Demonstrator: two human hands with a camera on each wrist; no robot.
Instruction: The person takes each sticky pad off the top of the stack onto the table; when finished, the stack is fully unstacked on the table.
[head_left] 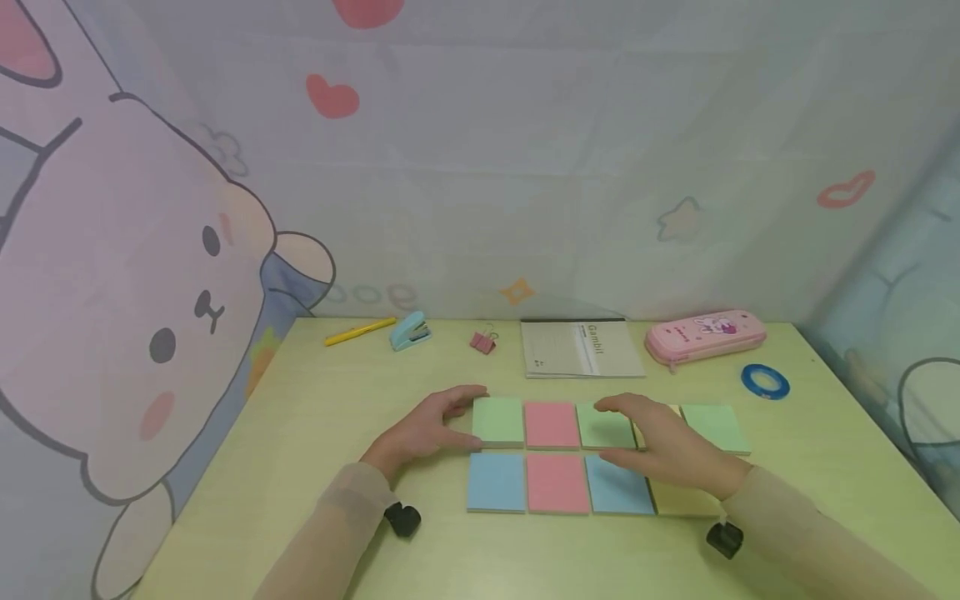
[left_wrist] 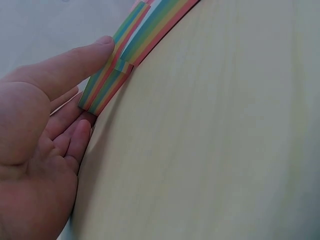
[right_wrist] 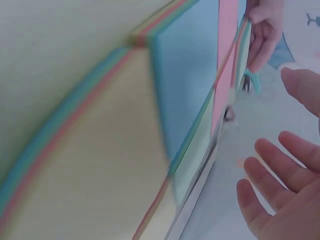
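Coloured sticky-note pads lie in two rows on the pale table (head_left: 315, 433). My left hand (head_left: 467, 414) rests against the left edge of the top-left green pad (head_left: 498, 419), fingers nearly straight. In the left wrist view its thumb (left_wrist: 90, 55) and fingertips (left_wrist: 80, 135) touch that pad's striped side (left_wrist: 107, 82). My right hand (head_left: 611, 429) hovers flat over the right part of the rows and hides most of a yellow pad (head_left: 641, 435) in the top row. Its fingers (right_wrist: 270, 170) are spread and hold nothing. The front row has blue (head_left: 497, 482), pink (head_left: 558, 483), blue (head_left: 618, 490) and yellow (head_left: 682, 502) pads.
Along the back of the table lie a yellow pen (head_left: 360, 332), a blue stapler (head_left: 410, 331), a pink binder clip (head_left: 483, 341), a notebook (head_left: 581, 348) and a pink pencil case (head_left: 705, 336). A blue tape roll (head_left: 765, 381) sits at the right. Printed fabric hangs behind and at both sides.
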